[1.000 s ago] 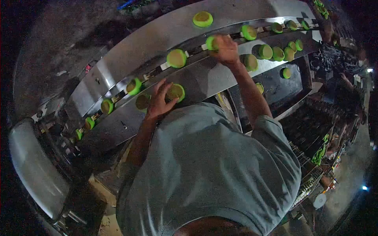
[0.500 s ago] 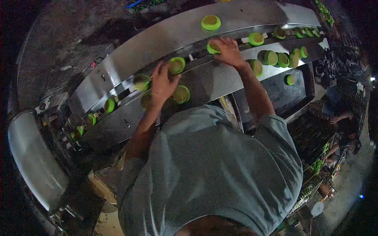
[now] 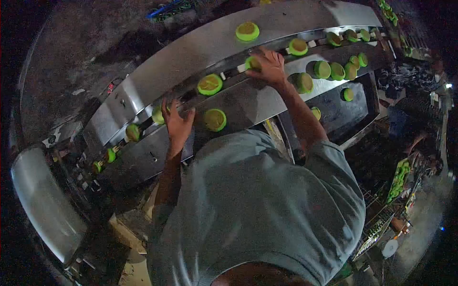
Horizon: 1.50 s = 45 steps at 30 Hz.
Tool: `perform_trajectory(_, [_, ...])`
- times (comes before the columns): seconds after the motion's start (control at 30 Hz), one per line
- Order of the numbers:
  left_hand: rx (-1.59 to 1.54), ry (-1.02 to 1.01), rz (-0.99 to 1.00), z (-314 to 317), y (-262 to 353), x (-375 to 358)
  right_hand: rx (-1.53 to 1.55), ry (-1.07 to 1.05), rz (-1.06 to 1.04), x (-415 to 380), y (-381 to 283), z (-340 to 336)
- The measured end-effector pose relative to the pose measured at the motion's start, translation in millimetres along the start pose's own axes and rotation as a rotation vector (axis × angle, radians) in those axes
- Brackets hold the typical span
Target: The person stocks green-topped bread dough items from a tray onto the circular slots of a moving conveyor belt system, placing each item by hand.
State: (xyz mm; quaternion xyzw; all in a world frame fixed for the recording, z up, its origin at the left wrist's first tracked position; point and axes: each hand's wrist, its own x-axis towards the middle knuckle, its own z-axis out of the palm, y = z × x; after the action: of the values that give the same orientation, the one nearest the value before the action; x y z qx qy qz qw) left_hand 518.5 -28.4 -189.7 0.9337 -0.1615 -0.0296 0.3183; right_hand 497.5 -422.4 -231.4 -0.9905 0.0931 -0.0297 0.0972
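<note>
Green round pieces with brownish flat faces sit along a narrow slotted conveyor (image 3: 229, 74) in front of me. My right hand (image 3: 271, 70) is closed around the near side of one green piece (image 3: 253, 62) on this track, thumb and fingers at its edge. Farther left, my left hand (image 3: 178, 125) has thumb and fingers apart, its fingertips close beside another green piece (image 3: 158, 115) that they partly cover. Between the hands, a green piece (image 3: 210, 85) lies face up on the track. Closer to my body, one more green piece (image 3: 215, 120) rests on the near metal ledge.
Several green pieces (image 3: 337, 71) stand on the near ledge at right. One piece (image 3: 247, 31) sits on the far metal panel (image 3: 191, 47). A dark tray (image 3: 343, 112) with a green piece is below right. A curved metal cover (image 3: 45, 200) stands at left. Another person is at far right.
Pieces on the track have shifted left. My left hand has moved left and down; my right hand has moved slightly left with its piece. A piece on the near ledge by my left hand is out of sight.
</note>
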Motion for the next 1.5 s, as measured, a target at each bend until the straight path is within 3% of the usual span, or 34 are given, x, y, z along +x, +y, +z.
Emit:
perform_trajectory(0.03, [-0.036,-0.006,-0.027,-4.3,2.5,-2.6,0.123,0.209,-0.108,-1.2,1.6,4.3])
perform_trajectory(0.07, [-0.036,-0.001,-0.027,-5.4,0.3,-6.0,0.158,0.159,0.053,0.8,10.3,7.1])
perform_trajectory(0.23, [-0.188,0.079,-0.016,-10.0,-18.6,-18.0,-0.203,0.212,0.107,3.0,48.2,0.6])
perform_trajectory(0.3, [-0.176,0.086,-0.013,-3.3,-33.0,-22.4,-0.097,-0.120,0.173,10.8,30.3,-8.4])
perform_trajectory(0.37, [-0.161,0.102,-0.012,-7.3,-30.9,-22.2,-0.078,-0.079,0.188,7.1,4.8,-8.6])
perform_trajectory(0.43, [-0.099,0.012,0.026,-19.7,-17.2,-21.9,-0.030,0.106,-0.026,1.7,-2.5,-3.2])
perform_trajectory(0.5, [-0.104,0.021,0.015,-25.3,-13.5,-21.3,0.010,0.167,-0.020,4.3,3.5,-4.8])
perform_trajectory(0.57, [-0.109,0.025,0.002,-30.9,-9.6,-25.6,-0.259,0.340,0.264,11.7,31.7,1.6])
perform_trajectory(0.6, [-0.114,0.007,-0.050,-32.7,-6.4,-27.1,-0.260,0.338,0.266,12.3,44.6,2.7])
perform_trajectory(0.7, [-0.164,-0.024,-0.107,-30.3,-5.7,-28.2,-0.460,0.186,0.198,12.6,60.2,-5.1])
perform_trajectory(0.77, [-0.206,-0.030,-0.119,-25.7,-11.4,-28.1,-0.245,-0.069,0.116,18.8,47.1,-11.3])
perform_trajectory(0.8, [-0.153,-0.017,-0.048,-23.1,-15.7,-28.4,-0.244,-0.067,0.113,19.1,41.7,-6.5])
perform_trajectory(0.87, [-0.101,-0.008,0.018,-22.2,-18.4,-30.1,-0.008,-0.106,-0.245,13.4,28.7,1.8])
perform_trajectory(0.97, [-0.079,0.029,0.059,-26.9,-12.1,-31.9,0.117,-0.128,-0.252,5.0,12.8,-18.4])
perform_trajectory(1.03, [-0.113,0.003,-0.028,-31.6,-5.8,-32.7,0.258,-0.114,-0.221,10.7,33.6,-13.0])
perform_trajectory(1.1, [-0.133,0.012,-0.059,-31.6,-8.8,-34.8,-0.038,0.028,0.009,8.2,43.9,-23.3])
perform_trajectory(1.17, [-0.153,0.010,-0.086,-30.3,-11.9,-35.4,-0.075,0.020,0.002,4.9,43.4,-26.9])
perform_trajectory(1.23, [0.006,-0.012,0.062,-24.0,-12.5,-27.2,-0.045,-0.037,0.080,8.4,37.2,-20.4])
perform_trajectory(1.3, [-0.045,0.010,0.086,-20.4,-11.5,-21.4,-0.117,-0.092,0.113,6.2,6.6,-27.7])
perform_trajectory(1.43, [-0.069,0.026,0.033,-20.9,-9.6,-25.4,-0.158,0.076,-0.004,-2.3,4.6,-12.2])
perform_trajectory(1.5, [-0.097,0.036,-0.009,-26.9,-4.9,-28.8,-0.020,0.294,0.091,4.9,32.9,0.0])
